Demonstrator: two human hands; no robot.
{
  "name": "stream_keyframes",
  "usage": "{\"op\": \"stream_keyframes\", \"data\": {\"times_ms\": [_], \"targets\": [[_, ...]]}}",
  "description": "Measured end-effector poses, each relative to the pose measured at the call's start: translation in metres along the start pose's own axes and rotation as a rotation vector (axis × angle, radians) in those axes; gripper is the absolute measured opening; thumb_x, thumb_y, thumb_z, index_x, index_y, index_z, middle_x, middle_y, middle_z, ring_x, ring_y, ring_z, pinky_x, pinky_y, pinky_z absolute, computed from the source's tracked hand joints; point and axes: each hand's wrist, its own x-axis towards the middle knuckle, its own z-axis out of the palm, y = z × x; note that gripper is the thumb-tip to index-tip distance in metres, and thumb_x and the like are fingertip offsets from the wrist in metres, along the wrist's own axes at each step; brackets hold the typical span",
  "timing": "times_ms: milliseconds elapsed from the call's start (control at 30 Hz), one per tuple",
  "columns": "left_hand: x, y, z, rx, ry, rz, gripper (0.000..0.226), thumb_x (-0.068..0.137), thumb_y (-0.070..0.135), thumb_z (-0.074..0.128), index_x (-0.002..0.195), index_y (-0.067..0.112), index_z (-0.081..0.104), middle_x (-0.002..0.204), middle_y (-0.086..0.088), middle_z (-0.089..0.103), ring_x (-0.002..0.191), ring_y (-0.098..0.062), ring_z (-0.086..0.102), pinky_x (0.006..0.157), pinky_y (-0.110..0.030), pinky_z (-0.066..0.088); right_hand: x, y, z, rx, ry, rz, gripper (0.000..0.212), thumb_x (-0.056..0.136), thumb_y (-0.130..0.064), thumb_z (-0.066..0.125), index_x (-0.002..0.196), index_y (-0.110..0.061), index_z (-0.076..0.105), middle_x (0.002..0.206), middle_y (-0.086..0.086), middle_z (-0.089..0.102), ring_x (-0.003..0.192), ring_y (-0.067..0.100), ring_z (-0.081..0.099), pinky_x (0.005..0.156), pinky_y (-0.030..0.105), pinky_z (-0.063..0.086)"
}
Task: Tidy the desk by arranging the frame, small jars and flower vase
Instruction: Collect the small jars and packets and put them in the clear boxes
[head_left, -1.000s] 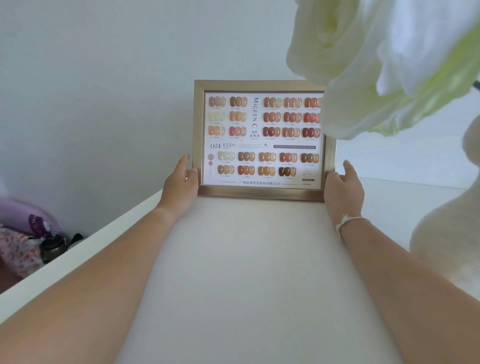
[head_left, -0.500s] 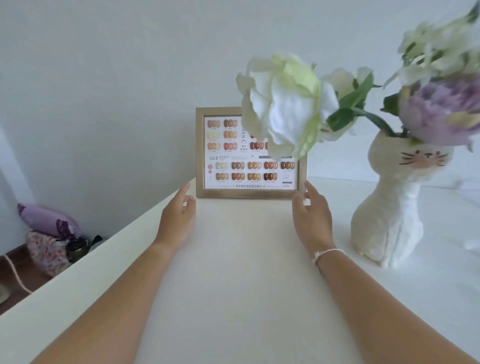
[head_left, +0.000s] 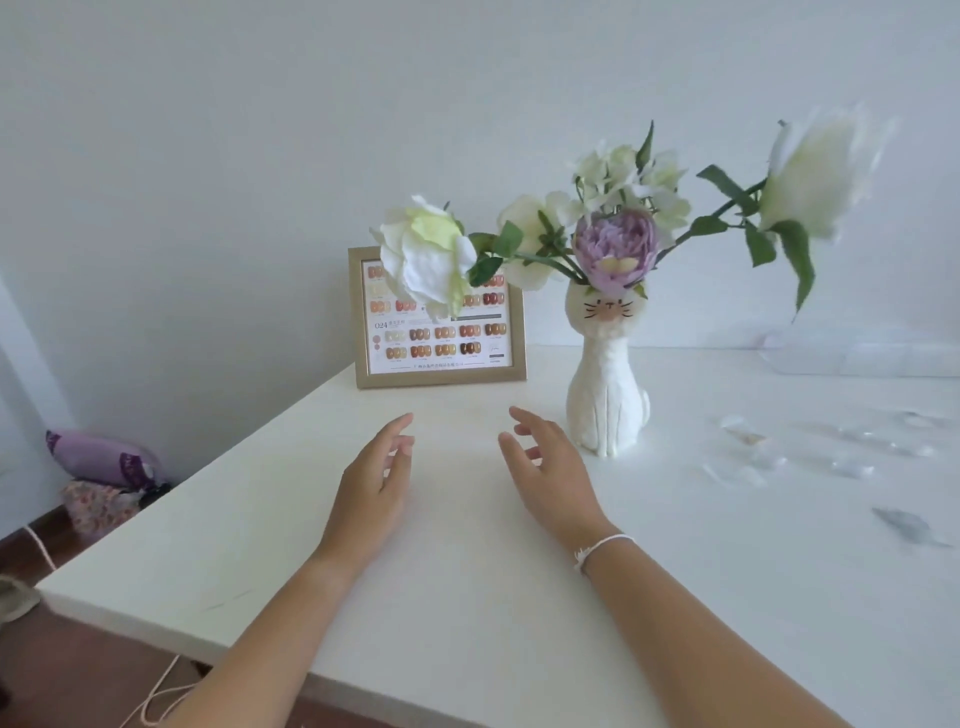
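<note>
- Obstructions: a white bloom (head_left: 423, 260) from the flower vase (head_left: 607, 384) hangs in front of the frame (head_left: 439, 318), hiding part of its upper chart.
- Surroundings: small clear pieces (head_left: 852, 457) lie scattered on the desk's right side, too blurred to identify. A purple bag (head_left: 101, 457) sits on the floor at the left.
- Surface and room: white desk (head_left: 467, 545) against a plain pale wall (head_left: 260, 130); dark wooden floor below.
- Frame: gold-edged, upright at the desk's far left corner by the wall, showing rows of nail-colour swatches.
- Vase: white, cat-shaped, just right of the frame, holding white and purple flowers.
- Left hand (head_left: 371, 480) and right hand (head_left: 553, 467): both above the desk, apart from the frame, fingers loosely spread, holding nothing.
</note>
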Motion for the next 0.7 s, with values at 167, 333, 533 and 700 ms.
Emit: {"op": "stream_keyframes", "data": {"times_ms": [167,333,533,700], "targets": [[-0.022,0.027,0.032,0.051,-0.094,0.104,0.037,0.095,0.017,0.040,0.127,0.033,0.048,0.114,0.005,0.059,0.104,-0.007,0.054,0.078,0.005,0.031,-0.031,0.007,-0.051,-0.041,0.018,-0.042,0.035,0.088,-0.036,0.049,0.122,-0.030,0.050,0.114,-0.010,0.053,0.094,0.012,0.055,0.081,0.022,0.041],[-0.033,0.056,0.072,0.031,-0.182,0.166,0.036,0.095,0.021,0.039,0.126,0.036,0.049,0.112,0.010,0.058,0.102,0.000,0.053,0.078,0.004,0.033,-0.051,0.022,-0.115,-0.108,0.116,-0.028,0.032,0.088,-0.034,0.050,0.118,-0.028,0.054,0.108,-0.009,0.055,0.092,0.012,0.056,0.079,0.023,0.043],[-0.040,0.095,0.128,-0.019,-0.304,0.224,0.035,0.094,0.022,0.041,0.127,0.033,0.049,0.114,0.009,0.058,0.104,-0.006,0.055,0.079,0.002,0.034,-0.070,0.038,-0.178,-0.205,0.213,-0.031,0.027,0.087,-0.033,0.051,0.114,-0.028,0.056,0.106,-0.009,0.056,0.089,0.011,0.056,0.072,0.018,0.039],[-0.046,0.128,0.171,0.026,-0.428,0.327,0.036,0.094,0.025,0.040,0.129,0.031,0.048,0.119,0.007,0.056,0.113,-0.010,0.051,0.093,-0.021,0.038,-0.080,0.050,-0.221,-0.290,0.287,-0.024,0.024,0.087,-0.031,0.052,0.110,-0.027,0.058,0.103,-0.007,0.057,0.087,0.013,0.055,0.071,0.019,0.039]]}}
